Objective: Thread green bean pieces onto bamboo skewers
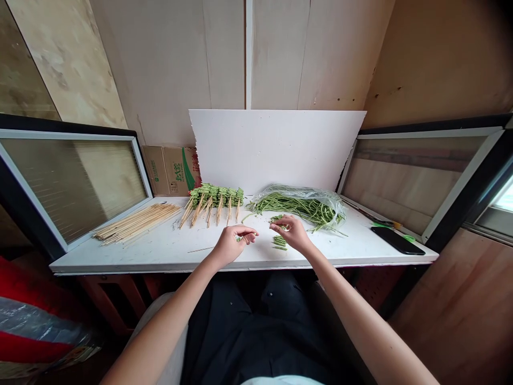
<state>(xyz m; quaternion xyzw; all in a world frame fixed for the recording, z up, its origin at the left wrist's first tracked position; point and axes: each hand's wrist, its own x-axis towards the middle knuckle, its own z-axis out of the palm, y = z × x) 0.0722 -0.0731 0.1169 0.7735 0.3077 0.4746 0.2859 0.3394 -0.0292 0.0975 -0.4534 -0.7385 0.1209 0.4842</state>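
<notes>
My left hand [233, 246] is over the front middle of the white table, its fingers curled round something small and green, mostly hidden; a thin stick [200, 249] lies on the table left of it. Just to the right, my right hand [291, 233] has its thumb and fingertips together beside short cut green bean pieces [279, 242]; what it pinches is too small to make out. Behind it, long green beans [294, 205] lie in a clear plastic bag. Skewers threaded with green pieces [216, 193] are stacked behind my left hand.
Bare wooden skewers [136, 222] are spread at the left of the white table [160, 256]. A cardboard box [170, 171] stands at the back left. At the right lie a black phone [396, 240] and a long thin tool. Framed glass panels flank the table.
</notes>
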